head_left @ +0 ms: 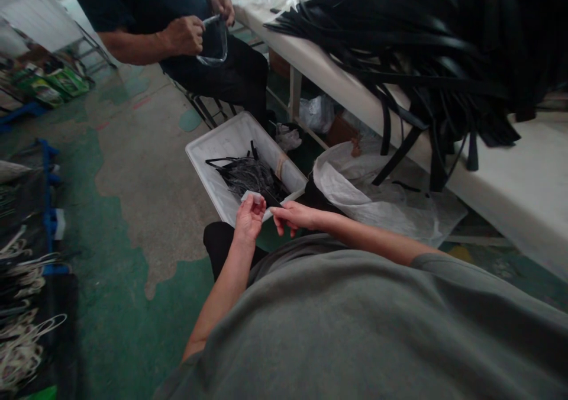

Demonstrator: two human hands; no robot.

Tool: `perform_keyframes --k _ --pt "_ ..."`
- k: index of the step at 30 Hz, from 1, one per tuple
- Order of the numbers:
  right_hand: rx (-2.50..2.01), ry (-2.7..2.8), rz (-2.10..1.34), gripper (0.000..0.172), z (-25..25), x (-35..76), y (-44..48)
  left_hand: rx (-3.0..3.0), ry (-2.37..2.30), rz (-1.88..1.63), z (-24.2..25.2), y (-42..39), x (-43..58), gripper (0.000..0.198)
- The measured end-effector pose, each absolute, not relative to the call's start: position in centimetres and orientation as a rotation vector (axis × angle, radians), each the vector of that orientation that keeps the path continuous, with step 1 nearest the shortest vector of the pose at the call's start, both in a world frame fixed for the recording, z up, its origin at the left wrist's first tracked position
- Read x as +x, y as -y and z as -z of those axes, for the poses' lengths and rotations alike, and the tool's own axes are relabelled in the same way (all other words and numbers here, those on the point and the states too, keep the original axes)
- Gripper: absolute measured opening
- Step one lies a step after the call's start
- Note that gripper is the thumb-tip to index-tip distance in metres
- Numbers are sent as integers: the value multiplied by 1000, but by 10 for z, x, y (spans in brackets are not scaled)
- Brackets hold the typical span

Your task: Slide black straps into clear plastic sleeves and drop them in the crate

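My left hand (249, 218) is closed on a small whitish, translucent piece (251, 196), whose exact kind I cannot make out. Close beside it, my right hand (295, 215) pinches the end of a dark flat strip (274, 202) between thumb and forefinger. Both hands are over the near edge of a white plastic bin (202, 156). Inside the bin lies a loose heap of black strips (248, 174), some with a greyish, plastic-like sheen. Part of the strip in my right hand merges with the dark heap behind it.
A large pile of black straps (421, 45) overhangs the white table (528, 175) at right. Opposite, a seated person (146, 9) holds a clear plastic bag (215, 42). A whitish plastic sack (346, 175) lies under the table edge. Pale cord bundles (22, 347) lie at left.
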State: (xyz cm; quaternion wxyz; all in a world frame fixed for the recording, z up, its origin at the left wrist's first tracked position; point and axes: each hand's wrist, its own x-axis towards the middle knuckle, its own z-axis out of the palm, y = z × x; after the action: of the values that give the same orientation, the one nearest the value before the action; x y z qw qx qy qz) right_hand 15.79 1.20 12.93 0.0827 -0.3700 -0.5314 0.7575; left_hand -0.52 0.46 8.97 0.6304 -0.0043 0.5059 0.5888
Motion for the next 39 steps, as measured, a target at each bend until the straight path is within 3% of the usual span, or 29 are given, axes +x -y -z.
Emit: perform_keyframes --k 18,22,26,32,39 --pt "-1211 1519 -2430 47 -126 149 -20 208 -1122 -1224 -82 4 4 24" --pt "-1292 1971 -1890 25 -151 168 -18 -22 -1184 -1302 -82 1 -3 15" --pt "-1471 2175 -1442 44 -166 172 -20 -100 -1130 -1271 -87 4 4 11" --pt "-1472 2261 -1395 50 -176 168 -24 50 -1073 -1200 -93 9 16 16" --pt "-1571 2397 -967 50 -182 171 -27 -155 -1051 -1204 -96 7 17 16"
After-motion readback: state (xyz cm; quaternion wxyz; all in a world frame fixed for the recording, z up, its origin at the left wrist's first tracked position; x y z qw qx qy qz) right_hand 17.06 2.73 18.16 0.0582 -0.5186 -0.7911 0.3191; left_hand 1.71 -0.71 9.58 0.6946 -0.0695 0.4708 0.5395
